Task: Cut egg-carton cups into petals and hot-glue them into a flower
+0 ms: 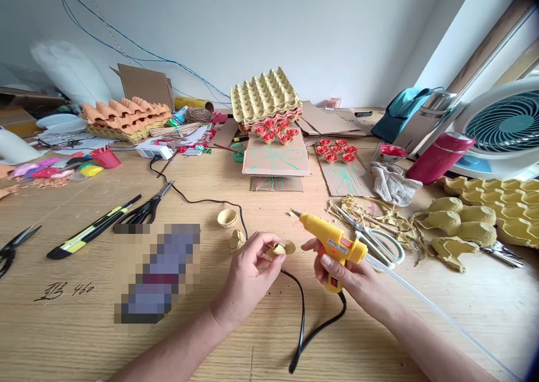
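Note:
My left hand (248, 267) pinches a small tan egg-carton cup piece (281, 249), shaped like petals, just above the wooden table (269, 337). My right hand (351, 275) grips a yellow hot glue gun (332, 244), its nozzle pointing up and left, a short gap from the cup piece. A clear glue stick (421, 300) trails from the gun's back. The gun's black cord (303, 326) loops across the table between my arms. Two more cut cups (227, 217) (237, 240) lie just beyond my left hand.
White-handled scissors (373, 239) and carton scraps (391, 219) lie right of the gun. Black scissors (145, 209) and a utility knife (90, 230) lie at left. Red paper roses sit on cardboard (275, 157), egg trays (264, 95) behind. A fan (503, 127) stands far right.

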`<control>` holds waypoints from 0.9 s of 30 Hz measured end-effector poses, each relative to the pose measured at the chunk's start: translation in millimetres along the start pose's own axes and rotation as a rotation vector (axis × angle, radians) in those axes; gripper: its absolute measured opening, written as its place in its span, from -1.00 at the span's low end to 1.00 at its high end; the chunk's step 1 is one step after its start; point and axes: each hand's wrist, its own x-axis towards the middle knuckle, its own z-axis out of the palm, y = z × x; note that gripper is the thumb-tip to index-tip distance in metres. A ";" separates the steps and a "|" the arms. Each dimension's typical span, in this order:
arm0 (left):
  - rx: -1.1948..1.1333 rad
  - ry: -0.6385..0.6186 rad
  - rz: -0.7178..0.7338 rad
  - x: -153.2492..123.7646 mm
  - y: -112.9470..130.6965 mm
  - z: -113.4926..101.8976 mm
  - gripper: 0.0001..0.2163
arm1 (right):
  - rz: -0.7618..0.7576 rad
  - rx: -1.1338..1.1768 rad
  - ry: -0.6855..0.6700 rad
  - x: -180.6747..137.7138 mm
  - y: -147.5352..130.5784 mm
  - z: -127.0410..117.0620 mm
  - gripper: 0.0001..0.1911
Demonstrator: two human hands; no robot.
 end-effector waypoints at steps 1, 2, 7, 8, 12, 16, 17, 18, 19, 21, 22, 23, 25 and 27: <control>-0.012 0.002 -0.003 0.4 -1.1 -0.5 -0.84 | 0.009 0.006 -0.013 -3.7 0.0 -2.3 -0.51; -0.016 0.005 -0.005 0.7 -1.7 -1.0 -0.85 | 0.013 0.018 -0.030 -7.4 -0.1 -4.3 -0.52; -0.015 0.045 -0.029 2.2 -1.4 -4.7 -0.81 | 0.012 0.040 -0.183 -22.8 -6.5 -9.9 -0.51; -0.011 0.063 -0.025 2.3 -1.4 -5.8 -0.80 | 0.017 0.035 -0.212 -24.4 -8.0 -9.9 -0.49; 0.018 0.107 0.031 2.1 -2.4 -9.3 -0.83 | 0.009 0.004 -0.270 -24.7 -6.3 -9.0 -0.49; 0.013 0.093 0.066 1.5 -2.4 -10.3 -0.82 | -0.039 -0.068 -0.197 -24.5 2.4 -10.5 -0.58; 0.014 0.091 0.072 1.6 -2.2 -10.4 -0.82 | -0.047 -0.082 -0.169 -25.2 3.6 -10.9 -0.59; 0.017 0.088 0.076 1.8 -2.0 -10.5 -0.83 | -0.052 -0.097 -0.145 -25.9 3.9 -11.2 -0.59; 0.024 0.086 0.081 2.2 -1.7 -10.7 -0.84 | -0.056 -0.113 -0.133 -26.7 3.2 -11.1 -0.59; 0.037 0.084 0.089 2.9 -1.1 -11.3 -0.85 | -0.066 -0.148 -0.140 -27.3 -0.4 -9.6 -0.56; 0.045 0.084 0.088 3.0 -0.7 -11.5 -0.86 | -0.072 -0.166 -0.153 -26.9 -2.7 -8.3 -0.53; 0.053 0.080 0.080 2.9 -0.2 -11.7 -0.87 | -0.078 -0.180 -0.162 -26.1 -4.9 -6.7 -0.51; 0.066 0.066 0.054 2.1 0.7 -11.2 -0.88 | -0.090 -0.189 -0.155 -23.5 -7.6 -3.1 -0.47; 0.095 0.046 0.029 0.7 0.9 -9.5 -0.88 | -0.090 -0.172 -0.132 -20.0 -7.3 0.0 -0.45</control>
